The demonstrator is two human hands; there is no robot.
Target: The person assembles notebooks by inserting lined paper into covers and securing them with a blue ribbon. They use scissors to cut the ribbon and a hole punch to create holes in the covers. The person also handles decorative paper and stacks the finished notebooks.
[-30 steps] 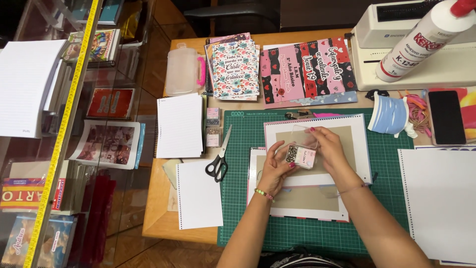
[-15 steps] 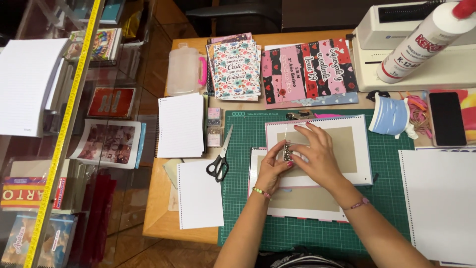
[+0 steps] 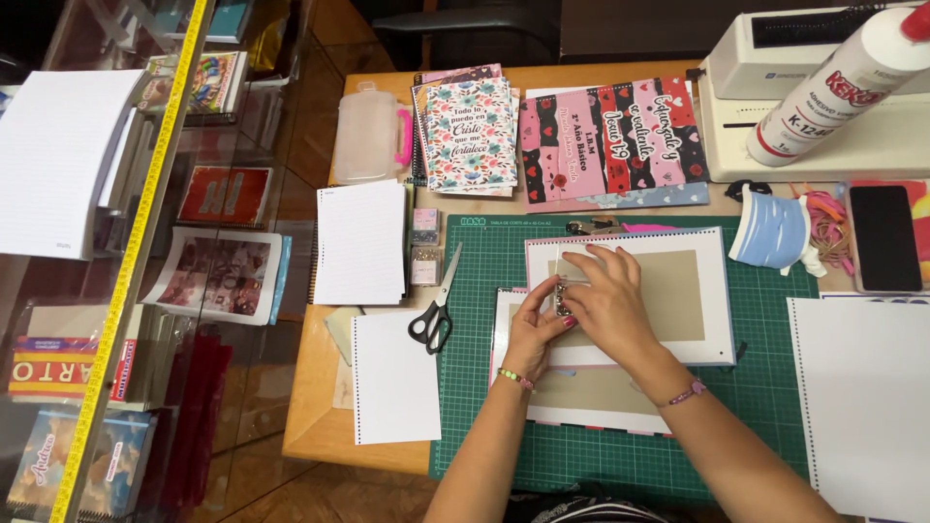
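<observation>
Two cardboard covers [image 3: 678, 291] under both hands [image 3: 581, 310], which pinch one small metal clip [image 3: 560, 296].

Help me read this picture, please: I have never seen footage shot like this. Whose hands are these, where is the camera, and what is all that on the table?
The camera sits on a person's head and looks down, so the two bare hands are that person's own. The left hand and the right hand meet over a white-edged board on a green cutting mat. Between the fingers sits a small dark, glinting thing, too small to tell what it is. Left of the hands lie scissors and sheets of punched white paper. Further back lie printed notebook covers, and a big white glue bottle rests on a white machine at the back right. A black phone lies at the right.
</observation>
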